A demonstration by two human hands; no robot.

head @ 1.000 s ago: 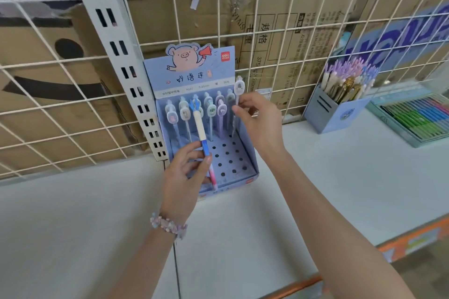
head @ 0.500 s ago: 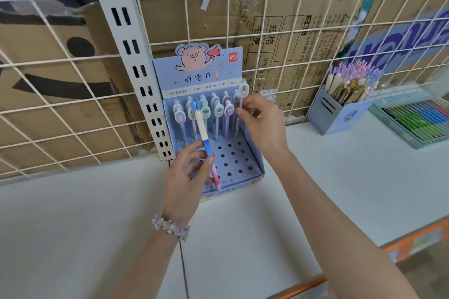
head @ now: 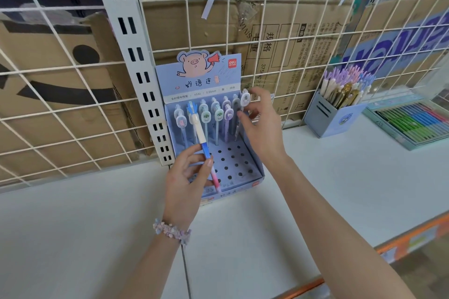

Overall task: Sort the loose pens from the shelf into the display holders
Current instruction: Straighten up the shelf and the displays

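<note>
Fingers of the left hand (head: 187, 182) pinch a blue-and-pink pen (head: 203, 143), held upright in front of the pig display holder (head: 258, 178) on the shelf (head: 315, 189). Right hand (head: 261, 126), at the holder's right edge, has its grip loosely curled beside a white-capped pen (head: 245, 99); whether it grasps that pen cannot be told.

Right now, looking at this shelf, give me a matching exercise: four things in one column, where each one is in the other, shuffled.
Things:
1. pig display box
2. gradient pen
3. grey pen cup
4. tray of coloured pens

Places:
A. far right on the shelf
B. pinched in the left hand
C. against the wire grid, centre
D. between box and tray

Pairs: 1-C, 2-B, 3-D, 4-A
</note>
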